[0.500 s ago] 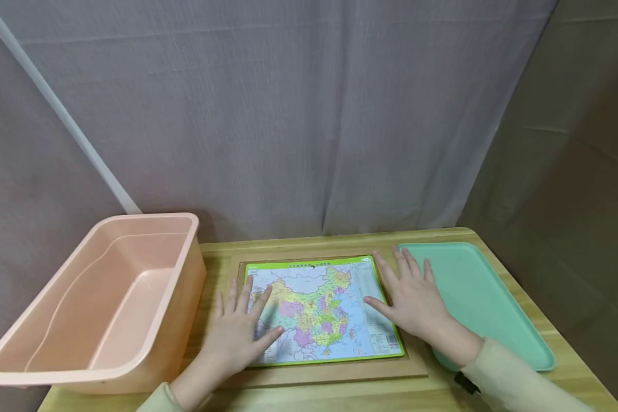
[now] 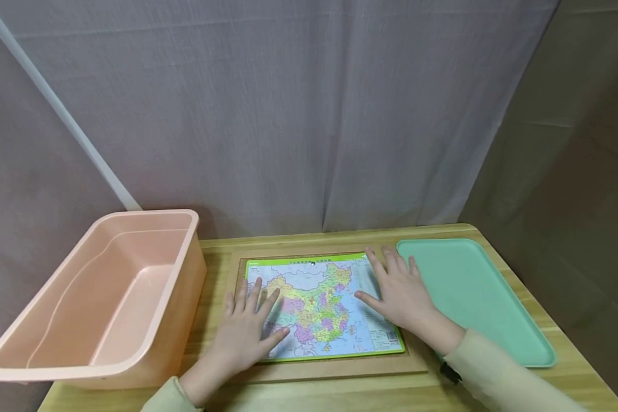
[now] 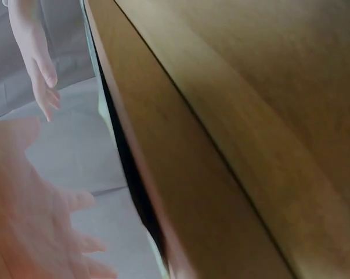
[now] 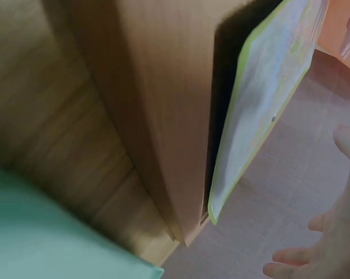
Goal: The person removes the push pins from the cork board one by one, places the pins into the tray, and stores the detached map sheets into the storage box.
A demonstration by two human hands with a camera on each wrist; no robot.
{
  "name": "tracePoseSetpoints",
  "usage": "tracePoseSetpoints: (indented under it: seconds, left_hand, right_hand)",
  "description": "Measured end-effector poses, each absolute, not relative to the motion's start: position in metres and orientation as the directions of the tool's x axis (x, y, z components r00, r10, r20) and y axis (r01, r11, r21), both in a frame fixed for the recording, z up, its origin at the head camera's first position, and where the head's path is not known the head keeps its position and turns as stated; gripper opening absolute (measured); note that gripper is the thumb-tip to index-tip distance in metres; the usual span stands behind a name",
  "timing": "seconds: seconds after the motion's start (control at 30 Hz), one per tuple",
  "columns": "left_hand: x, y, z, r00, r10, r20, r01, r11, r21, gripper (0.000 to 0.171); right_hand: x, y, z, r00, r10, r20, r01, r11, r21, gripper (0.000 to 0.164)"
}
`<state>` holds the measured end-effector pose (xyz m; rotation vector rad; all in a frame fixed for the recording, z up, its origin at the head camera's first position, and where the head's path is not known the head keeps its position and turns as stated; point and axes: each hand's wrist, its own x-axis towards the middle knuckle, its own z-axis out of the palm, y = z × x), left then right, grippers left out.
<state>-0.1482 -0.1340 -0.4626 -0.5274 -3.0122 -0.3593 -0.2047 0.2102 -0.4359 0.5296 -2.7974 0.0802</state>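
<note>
A colourful map panel [image 2: 314,309] with a green border lies in a brown board frame [image 2: 335,371] at the middle of the table. Over its left part, my left hand [image 2: 241,336] has its fingers spread and holds nothing. The right hand [image 2: 404,294] is spread over the panel's right edge, also holding nothing. In the right wrist view a gap shows between that hand [image 4: 331,232] and the map panel [image 4: 262,110]. The left wrist view shows the left hand [image 3: 29,209] apart from the board frame [image 3: 163,128].
A deep pink plastic bin [image 2: 177,286] stands to the left of the board frame. On the right lies a flat mint-green tray [image 2: 484,303], partly behind the right forearm. Grey curtains [image 2: 247,114] hang behind the wooden table [image 2: 350,395].
Both hands have shifted slightly inward over the map panel, the left one to the right and the right one to the left. The panel stays in its frame.
</note>
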Motion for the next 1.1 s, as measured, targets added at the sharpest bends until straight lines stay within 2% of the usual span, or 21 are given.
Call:
tracePoseSetpoints:
  seconds: [0.43,0.87,1.1]
  left_hand:
    - [-0.151,-0.136,-0.475,-0.922,0.384,0.057,0.386,0.891,0.240,0.078]
    - [-0.151,-0.139,-0.478,-0.872,0.490,0.003,0.483,0.857,0.180,0.083]
    - [-0.148,-0.140,-0.478,-0.860,0.510,-0.022,0.494,0.843,0.212,0.086]
  right_hand:
    - [-0.208,0.198,-0.448,-0.887,-0.370,0.277,-0.386,0.923,-0.002,0.096]
    - [-0.217,0.190,-0.454,-0.891,-0.388,0.236,-0.400,0.917,-0.002,0.098]
    - [-0.220,0.187,-0.452,-0.901,-0.384,0.202,-0.401,0.915,-0.050,0.096]
